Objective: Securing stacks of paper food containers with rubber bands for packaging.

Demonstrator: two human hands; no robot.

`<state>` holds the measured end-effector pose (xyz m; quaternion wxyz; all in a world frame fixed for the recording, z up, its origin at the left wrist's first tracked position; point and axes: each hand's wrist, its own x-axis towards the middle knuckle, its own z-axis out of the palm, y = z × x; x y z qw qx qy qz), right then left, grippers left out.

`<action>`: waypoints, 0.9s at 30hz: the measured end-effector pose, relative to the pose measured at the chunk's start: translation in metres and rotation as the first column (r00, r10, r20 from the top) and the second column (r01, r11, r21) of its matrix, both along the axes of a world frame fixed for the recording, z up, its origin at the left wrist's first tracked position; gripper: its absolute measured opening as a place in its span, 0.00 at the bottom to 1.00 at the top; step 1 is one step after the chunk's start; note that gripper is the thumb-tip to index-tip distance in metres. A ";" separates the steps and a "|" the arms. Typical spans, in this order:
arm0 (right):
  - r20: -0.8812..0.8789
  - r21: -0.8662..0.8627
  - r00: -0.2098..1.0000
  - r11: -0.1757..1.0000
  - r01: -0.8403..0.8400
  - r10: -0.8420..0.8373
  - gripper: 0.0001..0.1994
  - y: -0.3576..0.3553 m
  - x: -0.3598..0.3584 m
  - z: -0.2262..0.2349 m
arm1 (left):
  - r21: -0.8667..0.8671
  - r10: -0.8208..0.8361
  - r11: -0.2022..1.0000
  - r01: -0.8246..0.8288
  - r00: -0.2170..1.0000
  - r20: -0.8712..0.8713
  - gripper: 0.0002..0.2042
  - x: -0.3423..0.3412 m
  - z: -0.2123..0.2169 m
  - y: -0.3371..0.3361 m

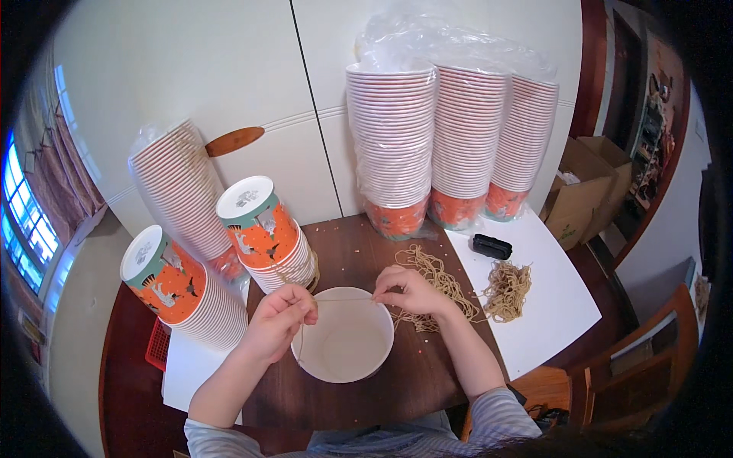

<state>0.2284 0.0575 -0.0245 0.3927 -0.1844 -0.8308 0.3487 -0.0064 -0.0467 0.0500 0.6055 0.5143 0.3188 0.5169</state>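
A white paper tub (343, 353) stands upright in front of me, its mouth facing up and its inside bare. Over the far part of its rim, a thin tan string (340, 301) is stretched between my two hands. My left hand (276, 324) pinches it at the left side of the rim, and a loose end hangs down from those fingers. At the right side, my right hand (414, 292) is closed with fingertips together on the string's other part. Beside and behind my right hand lies a tangled heap of tan strings (429, 269).
Upside-down orange tub stacks (263, 233) (169, 286) stand at left, a leaning wrapped stack (179, 175) behind. Tall plastic-wrapped stacks (393, 137) rise at the back right. A second string pile (508, 291) and a black case (492, 246) lie on white board (550, 313).
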 end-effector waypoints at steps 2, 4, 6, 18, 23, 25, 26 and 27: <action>-0.038 -0.144 0.998 0.989 -0.045 0.040 0.02 0.004 0.002 -0.010 | 0.002 -0.004 1.000 0.004 1.000 0.014 0.02 -0.002 -0.002 0.000; -0.084 -0.281 0.994 0.955 -0.095 0.074 0.02 0.008 0.004 -0.020 | 0.005 -0.010 1.000 0.010 1.000 0.025 0.02 -0.004 -0.006 0.001; -0.150 -0.366 0.979 0.912 -0.183 0.136 0.03 0.012 -0.003 -0.027 | -0.056 0.083 0.995 -0.083 0.997 0.005 0.03 -0.018 -0.014 0.005; -0.148 -0.530 0.975 0.819 -0.219 0.165 0.06 -0.028 -0.050 -0.022 | -0.124 0.372 0.920 -0.372 0.928 -0.022 0.05 -0.070 -0.013 0.018; -0.202 -0.383 0.951 0.874 -0.298 0.235 0.05 -0.061 -0.079 -0.035 | 0.063 0.387 0.920 -0.386 0.876 -0.288 0.04 -0.071 0.008 0.004; -0.162 -0.280 0.952 0.912 -0.298 0.262 0.05 -0.066 -0.085 -0.040 | 0.191 0.287 0.957 -0.217 0.802 -0.524 0.02 -0.082 0.011 -0.017; -0.120 -0.166 0.956 0.944 -0.285 0.267 0.06 -0.069 -0.087 -0.042 | 0.231 0.248 0.965 -0.126 0.734 -0.633 0.02 -0.086 0.012 -0.028; -0.065 -0.147 0.959 0.948 -0.284 0.277 0.07 -0.071 -0.086 -0.040 | 0.228 0.213 0.972 -0.063 0.647 -0.732 0.05 -0.085 0.016 -0.040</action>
